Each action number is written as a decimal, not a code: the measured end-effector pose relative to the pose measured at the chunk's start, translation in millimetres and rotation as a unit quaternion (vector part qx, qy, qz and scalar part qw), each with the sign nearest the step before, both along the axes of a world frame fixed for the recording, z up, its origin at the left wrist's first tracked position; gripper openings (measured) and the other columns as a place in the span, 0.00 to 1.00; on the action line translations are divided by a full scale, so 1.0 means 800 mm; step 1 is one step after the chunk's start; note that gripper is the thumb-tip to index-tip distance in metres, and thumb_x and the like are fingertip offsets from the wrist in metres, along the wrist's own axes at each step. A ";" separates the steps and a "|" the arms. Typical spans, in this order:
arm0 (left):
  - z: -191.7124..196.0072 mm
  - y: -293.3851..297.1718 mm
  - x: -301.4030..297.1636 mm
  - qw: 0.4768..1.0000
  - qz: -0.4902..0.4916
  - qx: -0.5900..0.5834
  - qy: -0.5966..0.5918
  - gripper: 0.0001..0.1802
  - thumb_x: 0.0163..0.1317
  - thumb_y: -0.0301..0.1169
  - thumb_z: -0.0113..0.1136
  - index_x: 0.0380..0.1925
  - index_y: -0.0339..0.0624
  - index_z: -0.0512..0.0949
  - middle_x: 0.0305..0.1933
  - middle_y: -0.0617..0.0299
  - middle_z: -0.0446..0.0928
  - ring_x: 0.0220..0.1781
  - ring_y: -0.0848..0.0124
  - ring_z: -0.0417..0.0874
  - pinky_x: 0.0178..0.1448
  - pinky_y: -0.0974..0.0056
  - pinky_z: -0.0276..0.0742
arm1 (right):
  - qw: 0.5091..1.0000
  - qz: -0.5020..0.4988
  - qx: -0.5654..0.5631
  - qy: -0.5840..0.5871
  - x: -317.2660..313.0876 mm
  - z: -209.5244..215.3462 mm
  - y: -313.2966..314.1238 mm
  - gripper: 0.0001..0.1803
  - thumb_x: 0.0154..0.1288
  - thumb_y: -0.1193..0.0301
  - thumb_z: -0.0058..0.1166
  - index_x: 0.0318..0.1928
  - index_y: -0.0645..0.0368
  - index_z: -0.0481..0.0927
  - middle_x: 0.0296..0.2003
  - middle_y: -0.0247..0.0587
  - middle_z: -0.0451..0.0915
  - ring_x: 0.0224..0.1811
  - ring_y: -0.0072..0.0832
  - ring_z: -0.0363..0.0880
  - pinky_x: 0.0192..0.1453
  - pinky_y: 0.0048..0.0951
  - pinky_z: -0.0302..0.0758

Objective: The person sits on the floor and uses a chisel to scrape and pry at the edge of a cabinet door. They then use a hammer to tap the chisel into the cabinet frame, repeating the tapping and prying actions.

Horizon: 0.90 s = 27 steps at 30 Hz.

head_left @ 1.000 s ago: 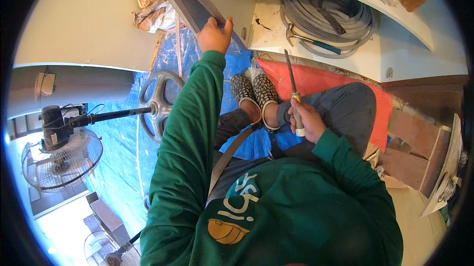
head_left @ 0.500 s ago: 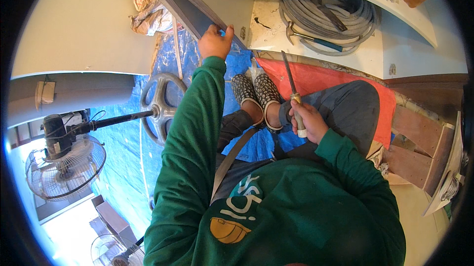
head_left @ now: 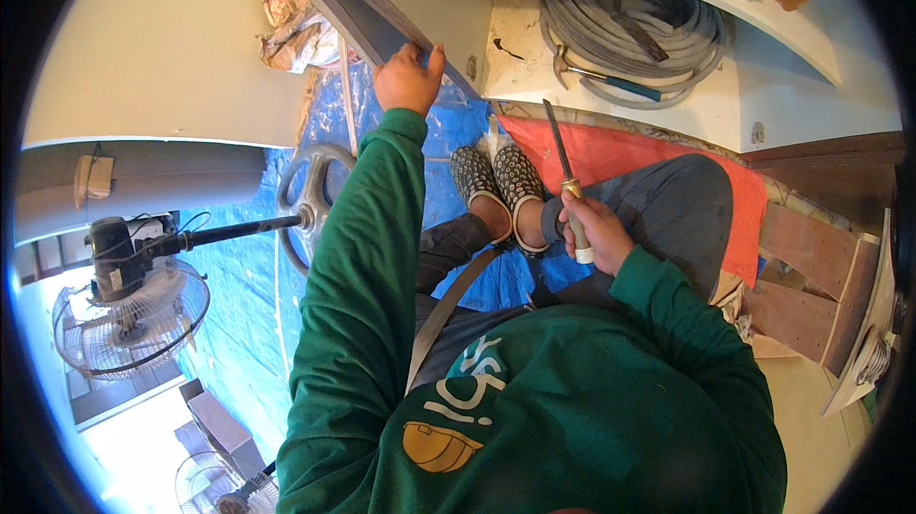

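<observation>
we see a chisel [head_left: 565, 175] with a dull metal blade and pale wooden handle, a smooth matt grey door frame [head_left: 358, 8], crinkled glossy blue plastic tarp [head_left: 239, 294], and matt green cloth sleeves [head_left: 367, 266].

Little is changed: the left hand [head_left: 408, 80] is kept on the edge of the grey door panel [head_left: 355, 10], shifted slightly, while the chisel [head_left: 567, 182] is tilted marginally in the right hand [head_left: 593, 230].

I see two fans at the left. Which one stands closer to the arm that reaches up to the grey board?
The larger fan with the dark motor on top, at mid-left. The other fan sits at the bottom edge, mostly cut off, farther from the left hand.
</observation>
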State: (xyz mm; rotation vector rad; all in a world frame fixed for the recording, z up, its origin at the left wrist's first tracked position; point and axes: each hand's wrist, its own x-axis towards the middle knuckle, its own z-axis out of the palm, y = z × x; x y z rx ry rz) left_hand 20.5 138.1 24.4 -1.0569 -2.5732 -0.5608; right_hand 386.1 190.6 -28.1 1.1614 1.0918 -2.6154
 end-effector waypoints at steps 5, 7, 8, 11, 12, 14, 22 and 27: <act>-0.002 -0.015 -0.012 0.999 -0.019 -0.027 0.015 0.23 0.65 0.53 0.59 0.36 0.44 0.85 0.31 0.52 0.86 0.35 0.51 0.87 0.45 0.50 0.80 | 1.000 0.001 -0.005 0.002 -0.002 0.006 -0.003 0.22 0.74 0.48 0.56 0.35 0.54 0.74 0.18 0.32 0.73 0.15 0.24 0.72 0.19 0.28 0.72; 0.001 -0.021 -0.012 0.999 -0.032 -0.037 0.009 0.22 0.67 0.52 0.56 0.36 0.45 0.85 0.30 0.53 0.86 0.36 0.52 0.87 0.50 0.51 0.75 | 1.000 0.000 0.003 0.000 0.000 0.004 -0.002 0.22 0.75 0.48 0.54 0.35 0.54 0.74 0.18 0.33 0.74 0.15 0.25 0.72 0.19 0.29 0.72; 0.003 -0.026 -0.013 0.998 -0.042 -0.039 0.004 0.21 0.68 0.51 0.56 0.36 0.45 0.84 0.29 0.52 0.85 0.35 0.51 0.86 0.49 0.50 0.75 | 1.000 0.001 0.002 0.000 0.000 0.004 -0.002 0.22 0.75 0.48 0.54 0.35 0.54 0.74 0.18 0.33 0.74 0.15 0.25 0.72 0.19 0.29 0.72; 0.026 -0.043 -0.014 0.995 -0.085 -0.043 0.025 0.17 0.70 0.46 0.56 0.33 0.45 0.82 0.27 0.51 0.84 0.33 0.49 0.85 0.46 0.48 0.76 | 1.000 0.006 -0.001 0.003 0.001 0.005 0.000 0.22 0.74 0.48 0.55 0.37 0.55 0.74 0.19 0.33 0.74 0.16 0.25 0.73 0.19 0.29 0.72; 0.038 -0.049 -0.016 0.992 -0.107 -0.041 0.057 0.16 0.70 0.44 0.56 0.31 0.45 0.81 0.26 0.51 0.83 0.31 0.48 0.84 0.44 0.48 0.75 | 1.000 0.009 -0.002 0.006 0.000 0.005 -0.001 0.22 0.74 0.48 0.55 0.38 0.55 0.74 0.19 0.33 0.74 0.16 0.25 0.73 0.20 0.29 0.73; 0.059 -0.057 -0.015 0.983 -0.144 -0.044 0.103 0.15 0.70 0.41 0.57 0.29 0.44 0.80 0.25 0.51 0.82 0.30 0.47 0.83 0.42 0.47 0.75 | 1.000 0.010 -0.001 0.012 0.000 0.006 -0.005 0.21 0.74 0.50 0.57 0.39 0.55 0.74 0.20 0.32 0.74 0.17 0.24 0.74 0.20 0.29 0.73; 0.195 -0.030 0.051 0.972 -0.210 0.054 0.090 0.23 0.70 0.44 0.60 0.21 0.39 0.76 0.23 0.46 0.78 0.28 0.44 0.80 0.35 0.45 0.74 | 0.997 0.001 0.071 0.019 0.008 -0.007 -0.008 0.09 0.70 0.67 0.62 0.43 0.53 0.75 0.23 0.31 0.75 0.19 0.22 0.76 0.21 0.27 0.74; 0.166 -0.060 0.106 0.979 -0.187 0.042 -0.065 0.24 0.71 0.43 0.59 0.22 0.36 0.76 0.24 0.40 0.76 0.28 0.39 0.78 0.31 0.42 0.72 | 0.994 0.007 0.095 0.051 0.009 0.001 -0.010 0.08 0.71 0.69 0.61 0.42 0.54 0.74 0.23 0.31 0.76 0.20 0.21 0.75 0.22 0.25 0.74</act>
